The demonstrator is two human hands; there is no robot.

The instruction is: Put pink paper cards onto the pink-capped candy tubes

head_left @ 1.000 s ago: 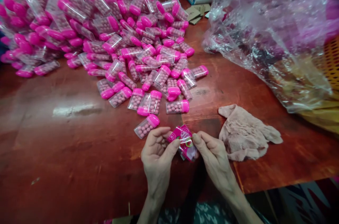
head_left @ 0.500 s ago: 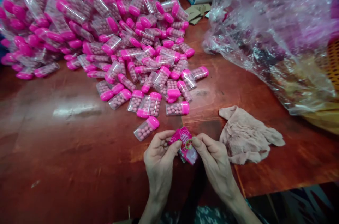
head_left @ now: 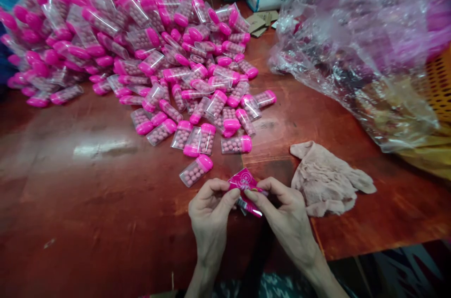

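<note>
Between both hands, above the table's near side, is a shiny pink printed plastic sleeve [head_left: 245,179] with a white swirl and a barcode on its lower part. My left hand [head_left: 213,211] pinches its left edge between thumb and fingers. My right hand [head_left: 283,209] grips the right side, its thumb pressed on the middle of the sleeve. The sleeve looks bent under the thumbs. Whatever lies behind my left fingers is mostly hidden. Just beyond my left hand lies a clear container with a pink cap [head_left: 196,171], filled with pink balls.
A large heap of similar pink-capped containers [head_left: 151,54] covers the table's far left and middle. A crumpled beige cloth [head_left: 329,180] lies right of my right hand. Clear plastic bags [head_left: 338,54] spread across the right, by a yellow basket [head_left: 439,87]. Cardboard pieces [head_left: 259,23] lie behind.
My right thumb has moved left across the sleeve, which now folds and shows a barcode. Both hands stay close to the same place. The view has shifted slightly.
</note>
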